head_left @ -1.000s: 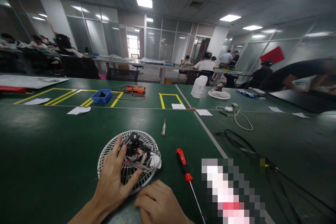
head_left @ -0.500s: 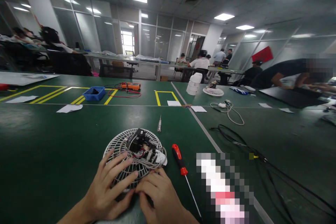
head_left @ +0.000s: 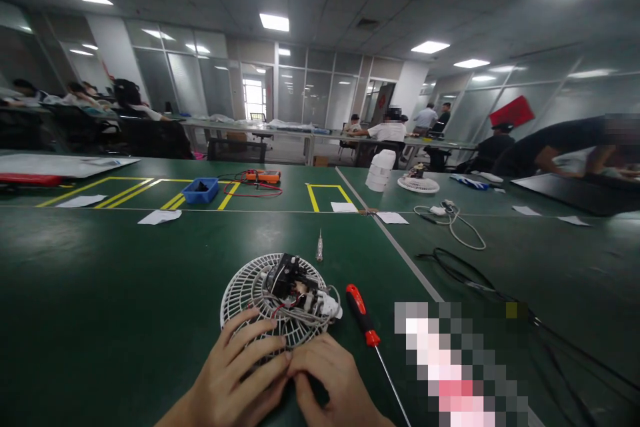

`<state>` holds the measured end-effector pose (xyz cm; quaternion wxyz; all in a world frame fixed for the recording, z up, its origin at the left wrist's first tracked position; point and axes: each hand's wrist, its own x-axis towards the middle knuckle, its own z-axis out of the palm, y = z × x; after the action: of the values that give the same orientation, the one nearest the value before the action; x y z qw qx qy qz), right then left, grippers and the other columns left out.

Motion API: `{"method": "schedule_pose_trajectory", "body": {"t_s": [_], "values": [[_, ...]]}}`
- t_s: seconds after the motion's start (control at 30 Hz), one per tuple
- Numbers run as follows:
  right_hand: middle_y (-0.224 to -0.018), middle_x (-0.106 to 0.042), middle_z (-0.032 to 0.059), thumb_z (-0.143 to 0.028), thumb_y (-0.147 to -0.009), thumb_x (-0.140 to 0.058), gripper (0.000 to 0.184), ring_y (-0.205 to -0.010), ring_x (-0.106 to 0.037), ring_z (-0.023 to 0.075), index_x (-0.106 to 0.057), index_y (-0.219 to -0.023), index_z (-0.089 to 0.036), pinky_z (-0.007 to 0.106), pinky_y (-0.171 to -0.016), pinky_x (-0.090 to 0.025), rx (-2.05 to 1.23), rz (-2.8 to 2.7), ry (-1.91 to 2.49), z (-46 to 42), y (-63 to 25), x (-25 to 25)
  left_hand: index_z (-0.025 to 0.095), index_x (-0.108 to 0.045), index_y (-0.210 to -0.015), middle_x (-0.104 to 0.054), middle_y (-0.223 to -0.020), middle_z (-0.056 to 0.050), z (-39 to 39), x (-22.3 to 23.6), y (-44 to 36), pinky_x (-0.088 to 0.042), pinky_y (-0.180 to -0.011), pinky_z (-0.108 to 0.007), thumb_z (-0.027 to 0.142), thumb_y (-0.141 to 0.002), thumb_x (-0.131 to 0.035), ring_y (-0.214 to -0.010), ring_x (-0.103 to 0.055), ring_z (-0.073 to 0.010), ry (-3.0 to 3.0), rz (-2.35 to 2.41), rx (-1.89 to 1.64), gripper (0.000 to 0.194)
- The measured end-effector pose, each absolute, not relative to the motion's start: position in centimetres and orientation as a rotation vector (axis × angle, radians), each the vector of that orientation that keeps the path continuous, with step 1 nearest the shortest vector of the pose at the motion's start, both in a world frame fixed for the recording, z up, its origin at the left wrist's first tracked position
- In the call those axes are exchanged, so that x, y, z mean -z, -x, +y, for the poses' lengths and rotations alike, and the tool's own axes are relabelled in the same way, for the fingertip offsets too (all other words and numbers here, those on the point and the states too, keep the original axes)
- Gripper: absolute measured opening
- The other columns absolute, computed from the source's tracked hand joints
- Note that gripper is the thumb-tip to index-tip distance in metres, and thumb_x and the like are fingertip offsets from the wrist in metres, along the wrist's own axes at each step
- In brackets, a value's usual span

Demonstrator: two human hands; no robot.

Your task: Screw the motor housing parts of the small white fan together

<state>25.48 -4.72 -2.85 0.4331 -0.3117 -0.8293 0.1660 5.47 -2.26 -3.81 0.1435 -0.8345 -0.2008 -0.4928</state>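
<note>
A round white fan grille (head_left: 245,287) lies on the green table in front of me, with a black motor (head_left: 283,277), grey cables and a white plastic part (head_left: 327,307) on top of it. My left hand (head_left: 250,367) grips the near rim, its fingers laid across the bars and its thumb mostly hidden underneath. Beside it my right hand (head_left: 333,373) has its fingers curled and pinched at the near-right rim, fingertips almost meeting the left ones. Whether a small clip or part sits between those fingertips cannot be seen.
Right of the grille lies a red-and-black screwdriver (head_left: 363,317); beyond it, a small clear screwdriver (head_left: 320,247). Further off are a blue bin (head_left: 200,192), an orange multimeter (head_left: 263,177), another fan grille (head_left: 419,185) and black cables (head_left: 475,280). A person leans over the table at right.
The left hand has slid from the grille's left side down to its near rim. The right hand has come up to the rim beside it. The grille appears turned slightly.
</note>
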Motion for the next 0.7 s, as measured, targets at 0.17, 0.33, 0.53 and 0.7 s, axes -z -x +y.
{"method": "schedule_pose_trajectory", "body": {"t_s": [0.17,0.33,0.53,0.7], "values": [[-0.084,-0.074,0.0026,-0.006,-0.084,-0.047,0.024,-0.074,-0.068,0.0181,-0.058,-0.093,-0.025,0.03,-0.07,-0.052,-0.393,-2.05,0.811,-4.6,-25.6,3.1,0.017,-0.073,-0.095,-0.077,-0.093,-0.003,-2.1,4.0,-5.8,-0.05,-0.104,-0.045,0.009,-0.083,-0.072,-0.1,-0.069,-0.0201,2.408,-0.599,1.454,0.014],[-0.083,-0.07,0.0037,-0.011,-0.089,-0.049,0.02,-0.07,-0.068,0.0182,-0.055,-0.103,-0.024,0.029,-0.066,-0.054,-0.417,-1.995,0.894,-4.7,-25.5,4.1,0.018,-0.072,-0.098,-0.077,-0.092,-0.003,-1.9,3.9,-5.7,-0.053,-0.099,-0.044,0.011,-0.084,-0.071,-0.097,-0.069,-0.0197,2.399,-0.607,1.428,0.016],[-0.091,-0.073,0.0047,-0.014,-0.094,-0.046,0.027,-0.066,-0.071,0.0159,-0.048,-0.119,-0.024,0.025,-0.062,-0.056,-0.499,-1.982,0.878,-4.5,-25.5,4.8,0.017,-0.074,-0.103,-0.076,-0.093,-0.004,-1.8,4.1,-5.6,-0.052,-0.1,-0.044,0.01,-0.085,-0.069,-0.098,-0.068,-0.0203,2.413,-0.578,1.392,0.019],[-0.096,-0.075,0.0036,-0.014,-0.097,-0.044,0.034,-0.058,-0.07,0.0129,-0.043,-0.128,-0.027,0.021,-0.058,-0.054,-0.644,-1.969,0.838,-4.5,-25.6,5.0,0.016,-0.074,-0.099,-0.075,-0.09,-0.004,-1.7,3.7,-5.6,-0.052,-0.099,-0.042,0.008,-0.086,-0.066,-0.096,-0.067,-0.019,2.393,-0.54,1.374,0.017]]}}
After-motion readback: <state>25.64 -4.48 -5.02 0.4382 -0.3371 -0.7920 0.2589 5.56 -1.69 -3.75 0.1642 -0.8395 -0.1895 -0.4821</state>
